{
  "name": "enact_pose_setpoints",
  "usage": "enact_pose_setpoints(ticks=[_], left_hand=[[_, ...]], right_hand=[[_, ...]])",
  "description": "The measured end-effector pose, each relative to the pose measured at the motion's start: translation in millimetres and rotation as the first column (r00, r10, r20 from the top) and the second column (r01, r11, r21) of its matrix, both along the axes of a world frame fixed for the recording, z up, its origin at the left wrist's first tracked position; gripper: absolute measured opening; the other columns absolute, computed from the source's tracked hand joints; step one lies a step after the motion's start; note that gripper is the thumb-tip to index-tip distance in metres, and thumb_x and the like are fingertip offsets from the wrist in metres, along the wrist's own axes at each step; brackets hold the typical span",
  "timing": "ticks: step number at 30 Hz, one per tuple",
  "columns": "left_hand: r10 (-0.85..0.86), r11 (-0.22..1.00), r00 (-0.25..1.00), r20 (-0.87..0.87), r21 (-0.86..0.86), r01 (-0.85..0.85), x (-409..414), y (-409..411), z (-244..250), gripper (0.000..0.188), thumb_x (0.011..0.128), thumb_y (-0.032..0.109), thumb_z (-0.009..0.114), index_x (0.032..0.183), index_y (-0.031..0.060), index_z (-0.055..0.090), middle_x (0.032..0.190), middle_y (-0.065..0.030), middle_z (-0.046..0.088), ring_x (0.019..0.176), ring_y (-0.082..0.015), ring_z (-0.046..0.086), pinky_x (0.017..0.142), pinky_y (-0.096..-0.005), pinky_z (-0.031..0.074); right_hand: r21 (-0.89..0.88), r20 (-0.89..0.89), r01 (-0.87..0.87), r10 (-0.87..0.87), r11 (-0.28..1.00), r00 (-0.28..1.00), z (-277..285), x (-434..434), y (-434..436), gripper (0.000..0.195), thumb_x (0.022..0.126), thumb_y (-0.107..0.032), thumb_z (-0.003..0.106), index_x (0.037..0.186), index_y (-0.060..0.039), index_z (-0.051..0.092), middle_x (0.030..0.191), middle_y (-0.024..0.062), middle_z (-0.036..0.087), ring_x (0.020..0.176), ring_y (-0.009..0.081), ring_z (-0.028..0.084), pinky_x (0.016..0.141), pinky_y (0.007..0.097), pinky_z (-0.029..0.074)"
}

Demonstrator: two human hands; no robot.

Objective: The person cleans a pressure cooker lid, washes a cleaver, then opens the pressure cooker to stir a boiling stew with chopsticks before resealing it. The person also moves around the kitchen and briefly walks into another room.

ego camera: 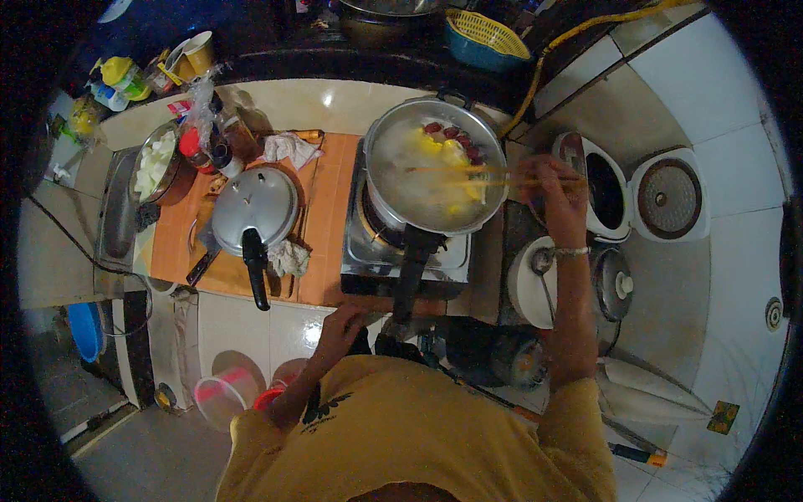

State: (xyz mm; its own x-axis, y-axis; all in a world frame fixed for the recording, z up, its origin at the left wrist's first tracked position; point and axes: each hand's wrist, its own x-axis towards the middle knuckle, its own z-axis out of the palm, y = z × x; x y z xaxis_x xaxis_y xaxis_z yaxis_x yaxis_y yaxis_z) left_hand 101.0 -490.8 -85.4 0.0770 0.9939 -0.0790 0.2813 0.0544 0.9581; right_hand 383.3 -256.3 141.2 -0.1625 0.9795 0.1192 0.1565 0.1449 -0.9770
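Observation:
In my right hand point(557, 185) is a pair of wooden chopsticks point(480, 176), blurred, reaching over an open metal pressure cooker pot point(433, 223). The pot stands on a gas stove point(370, 270), a flame partly visible beneath it. Inside, cloudy steaming liquid surrounds yellow chunks point(455, 154) and dark red pieces like jujubes point(450, 132). The pot's black handle point(414, 263) points towards me. My left hand point(344, 323) is low at the counter's front edge, left of that handle; its fingers are bent, and whether it touches the edge is unclear.
Left of the stove lie a pressure cooker lid point(254, 204), a cleaver point(204, 257), cloths point(290, 258) and bottles point(229, 160). A metal bowl point(166, 188) holds white chunks. On the right are an open rice cooker point(608, 194) and a white bowl point(527, 282) with a spoon.

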Motion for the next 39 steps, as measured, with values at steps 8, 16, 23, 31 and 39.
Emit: enact_pose_setpoints(ticks=[8, 16, 23, 31, 39], left_hand=[[0.035, 0.997, 0.999, 0.019, -0.075, -0.034, -2, -5, -2, 0.016, 0.083, 0.001, 0.055, 0.099, 0.0003, 0.057, 0.094, -0.0161, 0.06, 0.083, -0.028, 0.061, 0.071, -0.0337, 0.049], [0.078, 0.993, 0.996, 0.046, -0.09, -0.074, -10, -13, -13, 0.015, 0.083, 0.002, 0.055, 0.098, -0.0003, 0.057, 0.09, -0.015, 0.06, 0.082, -0.0254, 0.061, 0.07, -0.0332, 0.049], [0.008, 1.0, 1.0, 0.003, -0.02, -0.008, -8, -5, -18, 0.018, 0.084, 0.003, 0.055, 0.101, 0.0008, 0.057, 0.088, -0.0144, 0.06, 0.078, -0.0238, 0.06, 0.067, -0.0325, 0.048], [0.03, 0.996, 0.998, 0.061, -0.089, -0.024, -7, 0, -13, 0.017, 0.084, 0.004, 0.054, 0.101, 0.0016, 0.058, 0.087, -0.0132, 0.06, 0.075, -0.023, 0.059, 0.067, -0.0313, 0.047], [0.05, 0.998, 0.999, 0.004, -0.041, -0.05, -14, -9, -22, 0.015, 0.084, 0.003, 0.054, 0.098, 0.0009, 0.058, 0.089, -0.0138, 0.06, 0.078, -0.0234, 0.06, 0.07, -0.0312, 0.048]], right_hand=[[0.204, 0.752, -0.522, 0.208, 0.828, 0.625, -68, -10, 65, 0.014, 0.084, -0.014, 0.057, 0.09, -0.0012, 0.062, 0.076, 0.013, 0.064, 0.063, 0.0122, 0.061, 0.056, 0.025, 0.05], [-0.211, 0.414, -0.34, 0.399, 0.916, 0.818, -76, -46, 81, 0.023, 0.087, -0.02, 0.053, 0.088, 0.0014, 0.062, 0.079, 0.0096, 0.064, 0.06, 0.0121, 0.061, 0.055, 0.0249, 0.05], [-0.077, 0.061, -0.19, 0.195, 0.979, 0.979, -43, -32, 59, 0.026, 0.09, -0.02, 0.051, 0.096, 0.0031, 0.062, 0.083, 0.0061, 0.063, 0.069, 0.0125, 0.061, 0.061, 0.025, 0.051], [-0.096, 0.298, -0.22, 0.239, 0.971, 0.924, -33, -37, 72, 0.027, 0.089, -0.022, 0.05, 0.098, -0.0006, 0.063, 0.084, 0.004, 0.064, 0.069, 0.0098, 0.058, 0.057, 0.022, 0.046], [0.091, 0.572, -0.339, 0.23, 0.936, 0.787, -114, -48, 138, 0.027, 0.09, -0.021, 0.049, 0.085, 0.0009, 0.063, 0.074, 0.0063, 0.063, 0.052, 0.0101, 0.056, 0.053, 0.0211, 0.045]])
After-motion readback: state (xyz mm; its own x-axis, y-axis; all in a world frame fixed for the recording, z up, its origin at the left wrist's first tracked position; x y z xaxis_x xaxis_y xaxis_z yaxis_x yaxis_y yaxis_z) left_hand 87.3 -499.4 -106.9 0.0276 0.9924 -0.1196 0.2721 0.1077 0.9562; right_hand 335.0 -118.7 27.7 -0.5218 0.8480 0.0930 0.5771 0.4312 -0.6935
